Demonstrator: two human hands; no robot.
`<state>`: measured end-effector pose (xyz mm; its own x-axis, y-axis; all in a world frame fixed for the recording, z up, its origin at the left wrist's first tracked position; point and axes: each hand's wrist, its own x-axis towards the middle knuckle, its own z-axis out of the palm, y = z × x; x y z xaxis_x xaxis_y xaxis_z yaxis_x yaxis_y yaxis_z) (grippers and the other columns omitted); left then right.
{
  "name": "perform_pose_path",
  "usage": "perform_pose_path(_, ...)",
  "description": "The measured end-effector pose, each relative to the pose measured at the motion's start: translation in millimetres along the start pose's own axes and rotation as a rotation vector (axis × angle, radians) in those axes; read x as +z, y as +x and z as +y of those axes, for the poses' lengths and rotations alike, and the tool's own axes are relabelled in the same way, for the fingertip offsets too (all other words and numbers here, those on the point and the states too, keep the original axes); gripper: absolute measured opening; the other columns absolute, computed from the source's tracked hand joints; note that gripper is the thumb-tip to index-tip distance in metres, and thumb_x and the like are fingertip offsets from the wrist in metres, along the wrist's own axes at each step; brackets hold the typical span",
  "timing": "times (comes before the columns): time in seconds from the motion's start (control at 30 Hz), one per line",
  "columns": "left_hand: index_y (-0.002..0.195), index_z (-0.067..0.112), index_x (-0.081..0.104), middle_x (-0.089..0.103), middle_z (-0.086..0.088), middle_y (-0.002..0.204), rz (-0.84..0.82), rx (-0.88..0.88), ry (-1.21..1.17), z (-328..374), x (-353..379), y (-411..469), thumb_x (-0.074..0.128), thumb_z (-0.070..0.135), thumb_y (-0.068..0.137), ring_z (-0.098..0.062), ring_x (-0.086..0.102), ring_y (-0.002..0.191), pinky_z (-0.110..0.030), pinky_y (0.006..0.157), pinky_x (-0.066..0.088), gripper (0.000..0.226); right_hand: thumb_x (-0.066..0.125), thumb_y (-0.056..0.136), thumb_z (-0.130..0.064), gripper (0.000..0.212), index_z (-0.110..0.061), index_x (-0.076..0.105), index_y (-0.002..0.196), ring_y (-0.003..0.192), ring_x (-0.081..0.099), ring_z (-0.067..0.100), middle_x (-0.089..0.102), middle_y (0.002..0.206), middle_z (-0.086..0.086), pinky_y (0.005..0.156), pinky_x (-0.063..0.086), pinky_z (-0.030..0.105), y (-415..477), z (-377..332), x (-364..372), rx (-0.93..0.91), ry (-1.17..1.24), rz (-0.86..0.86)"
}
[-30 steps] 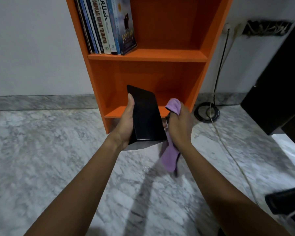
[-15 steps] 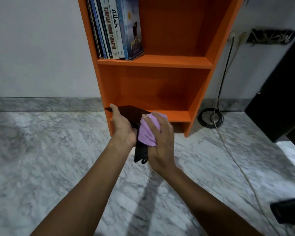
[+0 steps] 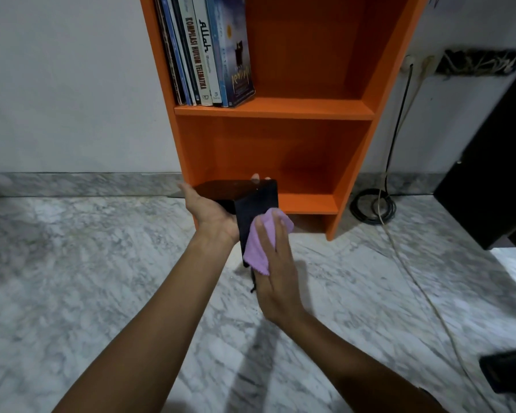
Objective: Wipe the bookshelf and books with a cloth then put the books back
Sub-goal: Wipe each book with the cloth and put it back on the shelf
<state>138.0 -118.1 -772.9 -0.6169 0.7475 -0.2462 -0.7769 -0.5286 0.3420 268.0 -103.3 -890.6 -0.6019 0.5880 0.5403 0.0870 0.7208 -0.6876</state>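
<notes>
The left hand (image 3: 209,210) has its grip clamped on one black book (image 3: 258,201). Its palm is under the book's left side, and its fingertips (image 3: 256,177) curl over the far edge. The right hand (image 3: 276,265) has its grip apart. Its fingers lie straight and flat and press one purple cloth (image 3: 258,248) on the cover that faces the person. The cloth touches the lower part of that cover. A thin black string (image 3: 252,281) hangs from the bottom of the book.

The black book is up in the air, just in front of the left end of the bottom shelf's front edge.

There is one orange bookshelf (image 3: 350,162), and it stands on the marble floor (image 3: 102,263) against the wall. Two shelves show. A row of books (image 3: 209,52) stands at the left end of the upper shelf. I count at least six, but the thin ones on the left are too tight to count.

By the right side of the bookshelf, one black cable (image 3: 370,205) lies in a coil on the floor. One white cord (image 3: 416,281) runs across the floor. One dark cabinet (image 3: 489,180) stands at the right edge.
</notes>
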Motion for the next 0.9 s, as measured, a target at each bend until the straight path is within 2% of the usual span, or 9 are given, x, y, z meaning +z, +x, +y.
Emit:
perform_pose_path(0.1, 0.142, 0.014, 0.054, 0.063, -0.028, 0.131, -0.026, 0.021, 0.058, 9.2, 0.2, 5.3, 0.030, 0.091, 0.079, -0.050, 0.060, 0.121, -0.065, 0.103, 0.046, 0.102, 0.060, 0.088, 0.010, 0.084, -0.044, 0.042, 0.149, 0.143, 0.036, 0.005, 0.041, 0.158, 0.004, 0.116, 0.031, 0.022, -13.0, 9.6, 0.6, 0.119, 0.041, -0.037)
perform_pose_path(0.17, 0.140, 0.014, 0.055, 0.064, -0.029, 0.130, -0.038, 0.055, 0.133, 9.8, 1.2, 3.7, 0.034, 0.092, 0.078, -0.052, 0.059, 0.122, -0.065, 0.101, 0.048, 0.102, 0.055, 0.094, 0.010, 0.050, -0.031, 0.073, 0.118, 0.095, 0.062, -0.004, 0.070, 0.113, 0.014, 0.085, 0.052, 0.019, -5.3, 6.4, -4.7, 0.386, 0.330, 0.143)
perform_pose_path(0.23, 0.141, 0.012, 0.054, 0.064, -0.029, 0.129, -0.074, 0.092, 0.222, 9.5, 0.7, -1.7, 0.036, 0.089, 0.081, -0.052, 0.061, 0.118, -0.065, 0.096, 0.051, 0.100, 0.058, 0.095, 0.004, 0.041, -0.031, 0.077, 0.085, 0.058, 0.052, -0.003, 0.067, 0.074, 0.005, 0.060, 0.047, 0.025, 14.7, 10.3, -12.7, 0.649, 0.416, 0.335)
perform_pose_path(0.33, 0.133, 0.010, 0.059, 0.064, -0.029, 0.119, -0.115, 0.127, 0.408, 6.9, 1.9, -13.1, 0.031, 0.083, 0.088, -0.050, 0.062, 0.115, -0.066, 0.099, 0.049, 0.090, 0.058, 0.094, -0.008, 0.032, -0.023, 0.060, 0.066, 0.056, 0.038, 0.012, 0.049, 0.058, -0.005, 0.060, 0.033, 0.035, 51.4, 4.2, -32.5, 0.723, 0.371, 0.443)
perform_pose_path(0.43, 0.110, 0.017, 0.072, 0.074, -0.018, 0.102, -0.140, 0.140, 0.515, 0.5, 7.4, -23.7, 0.022, 0.074, 0.096, -0.036, 0.072, 0.097, -0.053, 0.092, 0.058, 0.077, 0.057, 0.100, -0.017, 0.025, -0.019, 0.054, 0.075, 0.053, 0.040, 0.009, 0.048, 0.057, -0.012, 0.057, 0.035, 0.031, 76.1, -36.5, -50.1, 0.516, 0.513, 0.396)
perform_pose_path(0.5, 0.086, 0.013, 0.073, 0.074, -0.008, 0.074, -0.182, 0.102, 0.586, -5.4, 6.0, -24.6, 0.015, 0.068, 0.100, -0.020, 0.074, 0.070, -0.031, 0.063, 0.062, 0.081, 0.052, 0.101, -0.029, 0.016, -0.026, 0.066, 0.095, 0.064, 0.056, 0.008, 0.063, 0.072, -0.009, 0.060, 0.046, 0.024, 80.0, -67.5, -48.0, 0.317, 0.631, 0.175)
perform_pose_path(0.57, 0.071, 0.007, 0.067, 0.066, -0.005, 0.059, -0.251, -0.001, 0.620, -8.3, 0.9, -24.9, 0.016, 0.073, 0.096, -0.016, 0.069, 0.057, -0.022, 0.052, 0.055, 0.087, 0.044, 0.099, -0.047, 0.027, -0.057, 0.064, 0.114, 0.109, 0.061, 0.015, 0.065, 0.113, -0.017, 0.097, 0.050, 0.036, 77.0, -73.8, -37.4, 0.187, 0.432, -0.055)
perform_pose_path(0.7, 0.122, -0.004, 0.062, 0.077, -0.011, 0.092, -0.309, -0.059, 0.630, -17.0, -3.3, -29.6, 0.026, 0.072, 0.096, -0.022, 0.076, 0.089, -0.031, 0.071, 0.061, 0.089, 0.033, 0.102, -0.061, 0.037, -0.069, 0.039, 0.137, 0.143, 0.018, 0.006, 0.032, 0.149, -0.035, 0.121, 0.018, 0.046, 81.3, -39.5, -42.6, 0.189, 0.067, -0.153)
perform_pose_path(0.9, 0.123, 0.017, 0.070, 0.073, -0.009, 0.123, -0.332, -0.068, 0.589, -33.7, -3.9, -39.7, 0.020, 0.057, 0.104, -0.025, 0.070, 0.114, -0.034, 0.086, 0.059, 0.067, 0.035, 0.107, -0.049, 0.044, -0.035, 0.053, 0.145, 0.125, 0.047, 0.003, 0.059, 0.135, -0.015, 0.110, 0.035, 0.029, 94.7, 3.7, -59.5, 0.328, 0.090, -0.011)
